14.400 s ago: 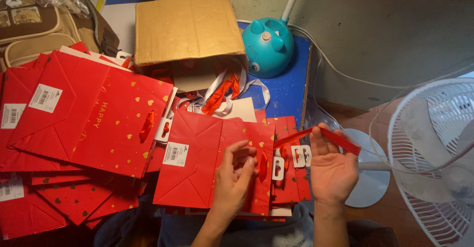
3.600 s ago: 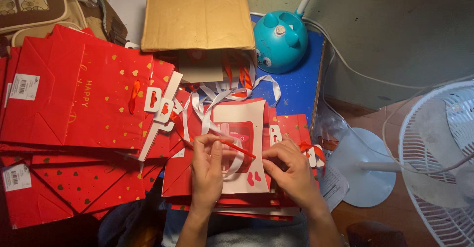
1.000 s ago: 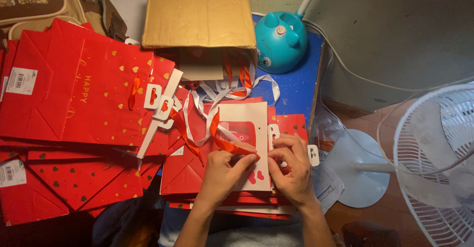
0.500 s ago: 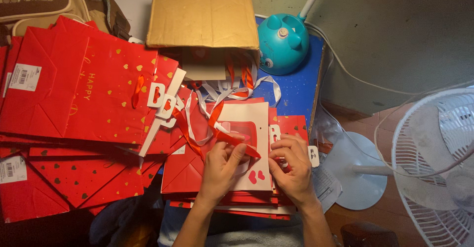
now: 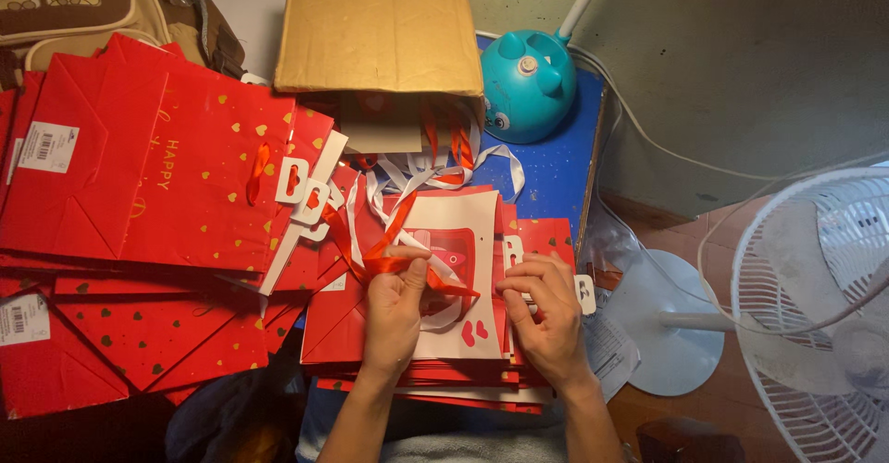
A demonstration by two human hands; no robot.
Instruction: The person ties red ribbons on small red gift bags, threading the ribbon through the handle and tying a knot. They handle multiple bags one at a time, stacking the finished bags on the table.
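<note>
Left hand [image 5: 396, 307] pinching a red ribbon [image 5: 407, 264] over the white-faced gift bag [image 5: 458, 282]; right hand [image 5: 546, 310] closed on the bag's right edge, fingertips [image 5: 507, 287] pressed to the card. Bag lying flat atop a stack of red bags [image 5: 417, 384] on the blue bench [image 5: 556, 171], just below the open cardboard box [image 5: 380, 32]. Ribbon likely light, limp and slick, so best gripped near the hole, between thumb and forefinger; bag thin and stiff enough to crease, better held at the edge than the printed face. Further out, a spread of red bags with gold hearts [image 5: 157, 176], a teal round toy [image 5: 523, 83], a white fan [image 5: 815, 306]. Against half a second ago, little changed: hands in the same place, left thumb a touch higher on the ribbon.
</note>
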